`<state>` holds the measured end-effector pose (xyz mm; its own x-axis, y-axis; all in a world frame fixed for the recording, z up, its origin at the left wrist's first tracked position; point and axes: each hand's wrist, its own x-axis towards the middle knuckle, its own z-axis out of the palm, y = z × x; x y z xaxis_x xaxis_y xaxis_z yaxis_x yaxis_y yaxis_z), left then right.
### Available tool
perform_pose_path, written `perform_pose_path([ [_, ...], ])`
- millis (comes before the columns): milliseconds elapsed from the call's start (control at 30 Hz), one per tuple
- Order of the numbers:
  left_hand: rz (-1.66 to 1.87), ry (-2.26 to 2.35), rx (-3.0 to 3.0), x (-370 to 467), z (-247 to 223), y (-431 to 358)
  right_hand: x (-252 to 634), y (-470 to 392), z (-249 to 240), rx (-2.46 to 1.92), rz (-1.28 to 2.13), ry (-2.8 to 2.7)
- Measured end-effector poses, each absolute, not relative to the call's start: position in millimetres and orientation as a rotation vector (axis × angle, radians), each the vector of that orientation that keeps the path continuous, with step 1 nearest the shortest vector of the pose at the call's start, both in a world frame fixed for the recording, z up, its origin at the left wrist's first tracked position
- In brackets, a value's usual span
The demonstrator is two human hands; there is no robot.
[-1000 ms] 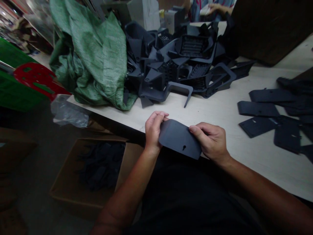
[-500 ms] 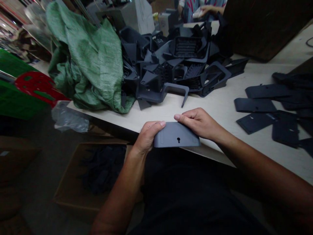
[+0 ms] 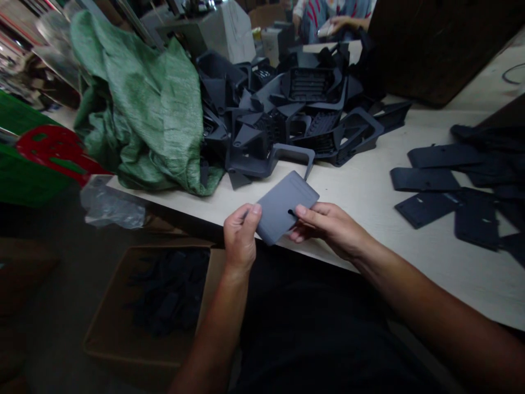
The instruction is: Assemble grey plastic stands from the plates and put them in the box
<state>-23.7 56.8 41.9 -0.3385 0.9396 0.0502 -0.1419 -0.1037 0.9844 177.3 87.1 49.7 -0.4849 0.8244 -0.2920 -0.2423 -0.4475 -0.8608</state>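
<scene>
The person's left hand (image 3: 240,232) pinches the left end of a flat grey panel (image 3: 276,208), its thumb on the upper face and its fingers curled at the edge. The right hand (image 3: 328,224) pinches the panel's lower right edge, thumb on top beside a small dark hole (image 3: 291,212), with other fingers underneath. The panel is held at the near edge of a pale table (image 3: 361,197), its long sides slanting from lower left to upper right.

Beyond the hands, a heap of dark frames (image 3: 314,85) covers the back of the table, some ribbed and some with open middles. A green sack (image 3: 159,120) lies against the heap's left side. To the right, dark flat pieces (image 3: 426,179) overlap one another on the table.

Below the table's left part stands an open cardboard box (image 3: 106,306) with dark parts (image 3: 168,301) inside; their shapes seem jagged, though the shadow makes this hard to judge. Clear plastic (image 3: 112,205) hangs near the table's left corner, close to a red chair (image 3: 49,148). Across the table, a co-worker's hand (image 3: 348,23) shows at the top.
</scene>
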Motion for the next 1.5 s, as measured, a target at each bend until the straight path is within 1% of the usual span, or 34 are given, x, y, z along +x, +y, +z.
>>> perform_pose_path([
  [67, 1.525, 1.282, 0.997, -23.4, 41.6, 53.4, 168.3, 82.5, 45.4, -0.899, 2.021, -0.883],
  [133, 1.507, 1.251, 0.955, -25.6, 42.5, 51.1, 164.0, 78.6, 44.8, -0.857, 1.963, -0.898],
  [300, 1.342, 1.04, 0.728, -33.4, 47.3, 53.8, 170.5, 70.6, 53.5, -0.783, 1.807, -1.431],
  [433, 1.1, 0.91, 0.611, -31.4, 49.7, 63.0, 177.4, 69.7, 53.3, -0.874, 1.429, -2.041],
  [467, 1.041, 0.872, 0.595, -29.6, 50.4, 65.2, 177.6, 69.7, 51.8, -0.876, 1.361, -2.119],
  [533, 0.975, 0.811, 0.57, -24.5, 51.7, 67.8, 176.5, 68.8, 48.1, -0.843, 1.359, -2.116],
  [600, 0.998, 0.791, 0.547, -17.7, 52.2, 67.3, 174.0, 66.5, 44.1, -0.793, 1.456, -1.978],
  [700, 1.165, 0.829, 0.569, -5.6, 50.4, 61.6, 168.9, 60.2, 36.8, -0.748, 1.561, -1.735],
  [800, 1.33, 0.889, 0.642, 4.2, 47.5, 54.2, 164.2, 53.1, 29.3, -0.734, 1.571, -1.558],
  [867, 1.368, 0.902, 0.683, 6.6, 46.9, 50.8, 162.5, 50.7, 26.8, -0.719, 1.552, -1.517],
  [1167, 1.38, 0.874, 0.718, -1.8, 53.1, 48.0, 166.9, 56.5, 33.2, -0.726, 1.497, -1.757],
  [1333, 1.449, 0.857, 0.494, -4.0, 61.2, 47.6, 178.2, 56.8, 21.1, -0.772, 1.304, -1.903],
  [1500, 1.406, 0.924, 0.244, -9.8, 60.9, 51.4, 186.4, 56.5, 12.1, -0.771, 1.305, -1.926],
])
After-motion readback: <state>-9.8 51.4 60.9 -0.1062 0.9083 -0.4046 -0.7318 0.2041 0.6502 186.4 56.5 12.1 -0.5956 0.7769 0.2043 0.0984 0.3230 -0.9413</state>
